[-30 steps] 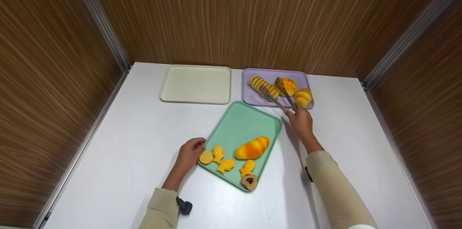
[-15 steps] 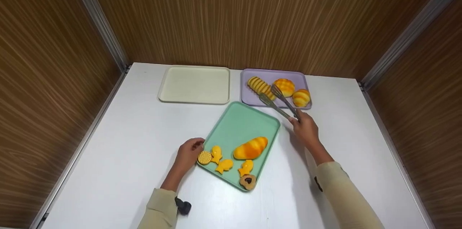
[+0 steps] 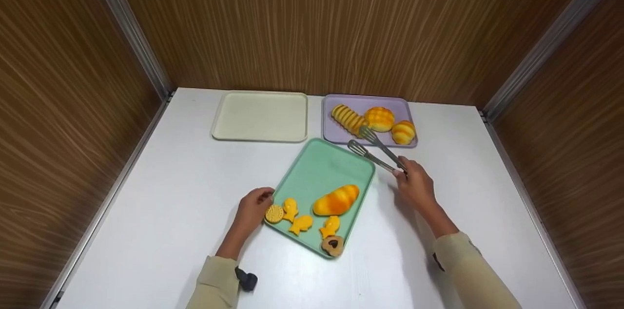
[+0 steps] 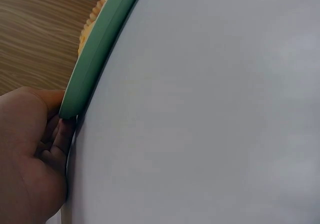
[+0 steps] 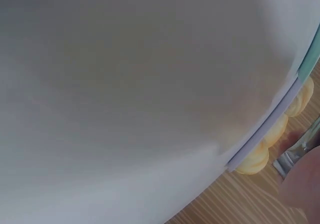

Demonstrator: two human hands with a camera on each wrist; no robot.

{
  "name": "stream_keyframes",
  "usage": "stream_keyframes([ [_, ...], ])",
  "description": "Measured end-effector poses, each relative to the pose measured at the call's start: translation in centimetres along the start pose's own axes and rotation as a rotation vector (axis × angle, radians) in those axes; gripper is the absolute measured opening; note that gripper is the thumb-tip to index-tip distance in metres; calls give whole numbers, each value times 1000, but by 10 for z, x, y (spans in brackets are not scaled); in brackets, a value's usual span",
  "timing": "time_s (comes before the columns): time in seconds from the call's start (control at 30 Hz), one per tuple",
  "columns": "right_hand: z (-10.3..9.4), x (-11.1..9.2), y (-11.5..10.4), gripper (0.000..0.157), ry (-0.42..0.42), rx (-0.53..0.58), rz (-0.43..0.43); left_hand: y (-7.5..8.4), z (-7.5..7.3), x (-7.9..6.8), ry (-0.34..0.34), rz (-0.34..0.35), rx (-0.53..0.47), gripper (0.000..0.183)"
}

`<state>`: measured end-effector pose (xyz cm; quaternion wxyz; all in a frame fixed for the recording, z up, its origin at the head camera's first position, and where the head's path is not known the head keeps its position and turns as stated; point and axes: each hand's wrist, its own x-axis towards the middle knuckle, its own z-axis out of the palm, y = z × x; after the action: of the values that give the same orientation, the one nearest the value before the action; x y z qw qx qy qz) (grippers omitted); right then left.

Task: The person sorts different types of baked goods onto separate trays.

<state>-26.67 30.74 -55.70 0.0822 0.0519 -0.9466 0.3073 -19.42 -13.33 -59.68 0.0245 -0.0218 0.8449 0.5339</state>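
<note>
My left hand [image 3: 253, 209] grips the left edge of a green tray [image 3: 317, 163]; in the left wrist view its thumb and fingers pinch the rim [image 4: 75, 96]. In that tray lie a croissant-like bread roll [image 3: 336, 200], several yellow fish-shaped cookies [image 3: 301, 224], a round biscuit [image 3: 274, 214] and a cookie with a dark heart centre [image 3: 333, 245]. My right hand [image 3: 415, 183] holds metal tongs [image 3: 387, 153], their ends spread with nothing between them. One end hovers above the green tray's far corner, the other by the purple tray [image 3: 329, 136].
On the purple tray sit a striped roll [image 3: 347, 120], a round bun [image 3: 380, 118] and a smaller striped bun [image 3: 403, 132]. A bare cream tray [image 3: 261, 116] lies at the back left. Wood-patterned panels [image 3: 302, 26] enclose the white table [image 3: 195, 172] at the back and sides.
My right hand has drawn back toward me and slightly right. The tongs have come off the purple tray's breads to the near side. The left hand stays at the green tray's edge.
</note>
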Motion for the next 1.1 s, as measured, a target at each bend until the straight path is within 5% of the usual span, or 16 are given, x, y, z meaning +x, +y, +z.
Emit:
stream_keyframes([
  [0.43, -10, -20, 11, 37, -69, 20, -76, 0, 0, -1, 14, 0, -19, 25],
  [1.1, -24, -45, 13, 38, -285, 36, -246, 1, -1, -2, 3, 20, -17, 26],
])
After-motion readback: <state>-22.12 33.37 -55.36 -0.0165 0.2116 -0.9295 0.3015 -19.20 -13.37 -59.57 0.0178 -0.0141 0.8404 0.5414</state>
